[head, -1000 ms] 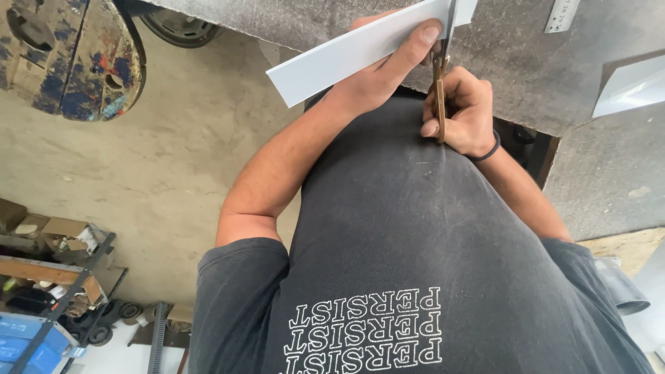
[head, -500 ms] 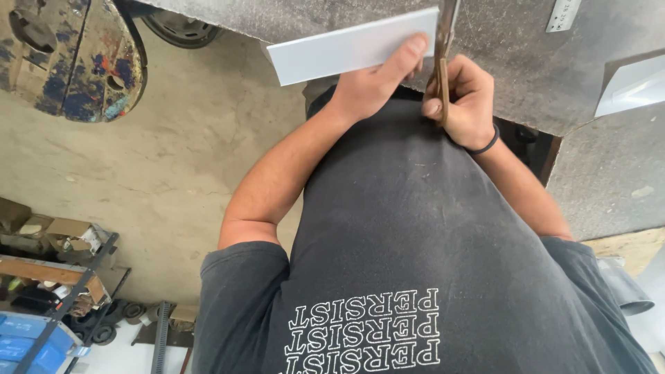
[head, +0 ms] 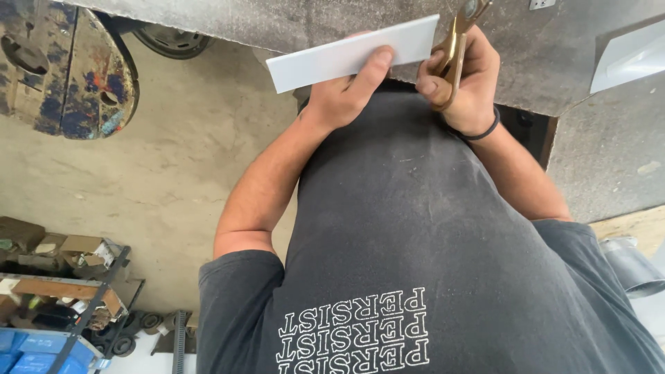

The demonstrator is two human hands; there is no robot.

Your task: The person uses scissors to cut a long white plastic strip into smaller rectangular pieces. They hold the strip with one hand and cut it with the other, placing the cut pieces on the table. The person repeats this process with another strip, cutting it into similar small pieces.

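The left hand (head: 343, 97) is gripping a long pale grey strip (head: 346, 54) of flat sheet material, thumb lying across its upper face and the other fingers curled underneath, hidden from the head camera. The strip is being held out in the air at chest height, slanting slightly, one end pointing out over the concrete floor (head: 159, 166) and the other end reaching the blades of the shears. The right hand (head: 463, 79) is clenching around the brass-coloured handles of a pair of shears (head: 456, 43), fingers wrapped tight, with a dark band sitting on the wrist (head: 485, 129). The blade tips are running out of the top edge of the view, so whether they are biting into the strip cannot be told. Both hands are working just in front of the person's dark grey shirt (head: 415, 228), at the near edge of a worn grey tabletop (head: 332, 17). A white folded sheet piece (head: 630, 52) is lying on that tabletop, well apart to the right. A paint-spattered round object (head: 69, 69) is resting on the floor to the left, and cluttered shelving (head: 62, 291) is standing at the lower left corner
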